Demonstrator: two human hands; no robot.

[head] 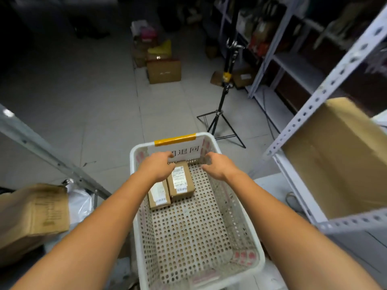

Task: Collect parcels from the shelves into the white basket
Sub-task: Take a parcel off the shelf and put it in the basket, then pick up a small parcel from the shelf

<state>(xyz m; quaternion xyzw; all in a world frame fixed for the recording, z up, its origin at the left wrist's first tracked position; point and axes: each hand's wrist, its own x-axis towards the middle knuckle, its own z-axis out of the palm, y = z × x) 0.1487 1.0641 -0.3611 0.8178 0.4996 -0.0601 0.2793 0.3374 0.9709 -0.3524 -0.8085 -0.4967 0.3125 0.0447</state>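
Observation:
The white perforated basket (188,237) stands below me, with a paper sign (186,150) taped in yellow on its far wall. Two small cardboard parcels with white labels lie side by side in its far left part: one (181,182) on the right, the other (159,195) on the left. My left hand (156,166) hovers just over their far ends, fingers loosely bent, with nothing visibly in it. My right hand (216,167) hangs over the basket's far right part, fingers loosely curled and blurred, holding nothing I can make out.
A white metal shelf on the right carries a large cardboard box (339,160). On the left are a grey shelf post (52,155), a brown box (31,210) and a white plastic bag (80,204). A black tripod (222,116) stands beyond the basket. Boxes (163,71) sit on the far floor.

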